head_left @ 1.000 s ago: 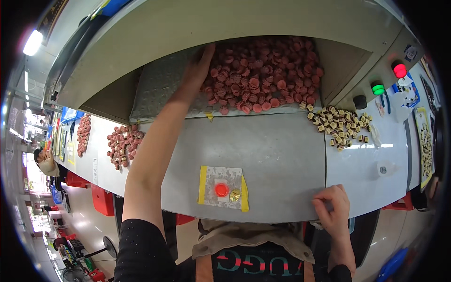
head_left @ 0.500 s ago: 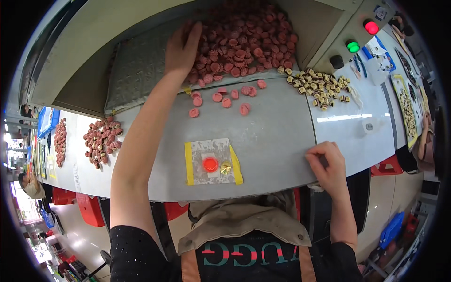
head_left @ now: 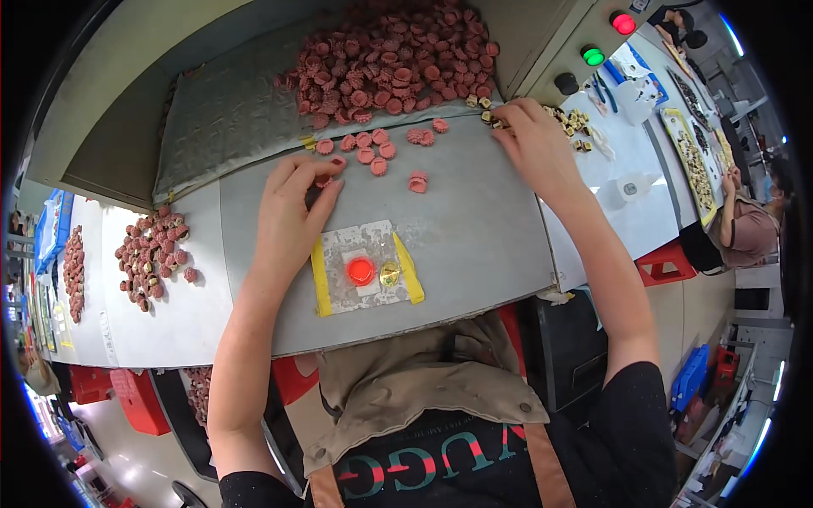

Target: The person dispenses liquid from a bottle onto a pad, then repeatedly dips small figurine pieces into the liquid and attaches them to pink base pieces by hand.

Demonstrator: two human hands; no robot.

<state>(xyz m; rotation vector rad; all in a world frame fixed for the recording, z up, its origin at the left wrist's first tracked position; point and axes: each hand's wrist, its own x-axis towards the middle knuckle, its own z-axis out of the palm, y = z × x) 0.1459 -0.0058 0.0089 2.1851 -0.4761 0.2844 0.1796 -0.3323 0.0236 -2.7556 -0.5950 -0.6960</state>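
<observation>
My left hand is over the near side of the pink pieces, thumb and fingers closed around a small pink ribbed cup, mostly hidden by the fingers. Several more pink ribbed cups lie loose just beyond it. At the right, my right hand reaches to small cream-and-brown blocks, its fingertips pinching one block at the edge of that group. Between my forearms a white patch edged with yellow tape is fixed to the table, bearing a glowing red disc and a gold oval sticker.
A big heap of pink ribbed cups fills the grey-lined recess at the back. Joined pink-and-cream pieces lie at the left. Red and green buttons sit on the housing. A small clear container stands right. Another person works farther right.
My left hand has come back from the heap to the loose pink cups and closed on one. My right hand has moved from the front edge out to the cream-and-brown blocks. The view has shifted.
</observation>
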